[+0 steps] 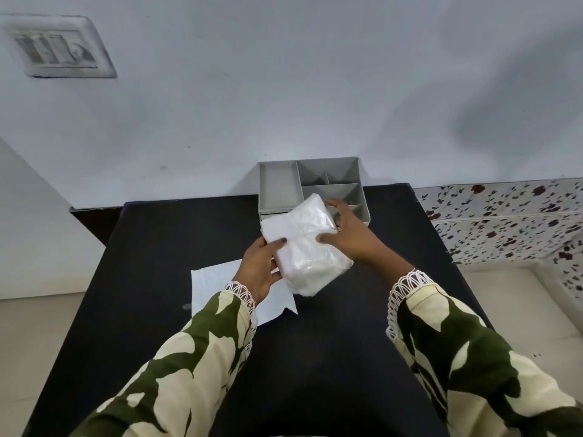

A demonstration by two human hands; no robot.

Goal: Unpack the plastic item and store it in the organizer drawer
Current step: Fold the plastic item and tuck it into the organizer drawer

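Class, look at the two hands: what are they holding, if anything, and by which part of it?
Both hold one white plastic-wrapped package: the left hand at its near-left edge, the right hand at its right side.

No readable text anywhere

The white plastic-wrapped package (304,247) shows no legible print, nor does the grey organizer (277,187) just behind it or the white sheet (214,279) lying in front of the package; the wall switch plate (60,47), far up-left of the package, is too blurred to read.
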